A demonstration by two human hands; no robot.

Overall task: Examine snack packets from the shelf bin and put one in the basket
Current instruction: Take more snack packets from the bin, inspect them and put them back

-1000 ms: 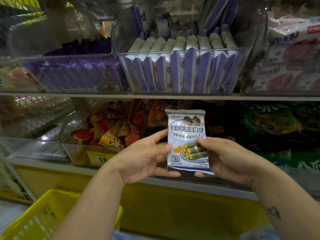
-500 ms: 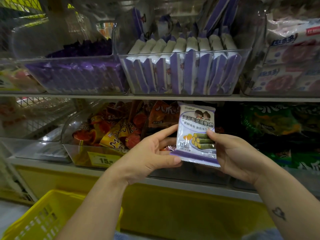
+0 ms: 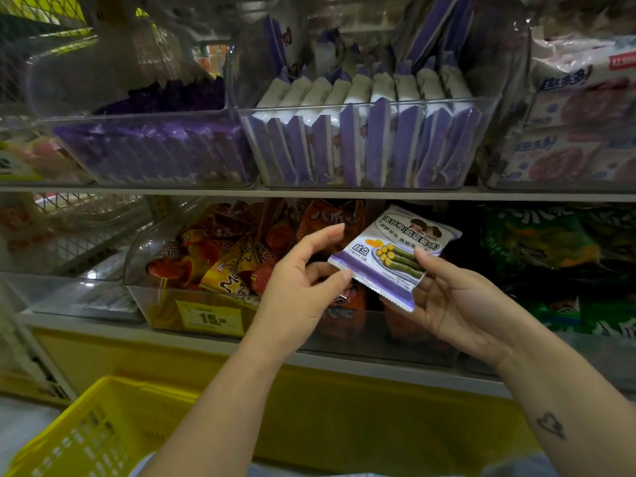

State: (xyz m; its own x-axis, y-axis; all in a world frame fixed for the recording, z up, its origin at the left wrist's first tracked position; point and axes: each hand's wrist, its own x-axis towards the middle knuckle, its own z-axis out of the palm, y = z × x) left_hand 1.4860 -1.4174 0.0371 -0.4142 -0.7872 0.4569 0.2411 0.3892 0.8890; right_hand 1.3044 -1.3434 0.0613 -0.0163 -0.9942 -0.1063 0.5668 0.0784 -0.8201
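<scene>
A white and purple snack packet with a picture of green rolls hangs tilted in front of the lower shelf. My right hand grips its right side, thumb on the front and fingers underneath. My left hand pinches its lower left corner, with the index finger stretched out above. The clear shelf bin on the upper shelf holds several matching packets standing on edge. The yellow basket sits at the bottom left, below my left forearm.
A clear bin of dark purple packets stands left of the shelf bin, and boxed biscuits right of it. On the lower shelf are orange and red snack bags behind a yellow price tag, and green bags to the right.
The packet has gone from upright to tilted, its top leaning right, and has moved slightly right. My left hand has shifted from the packet's left edge to its lower left corner.
</scene>
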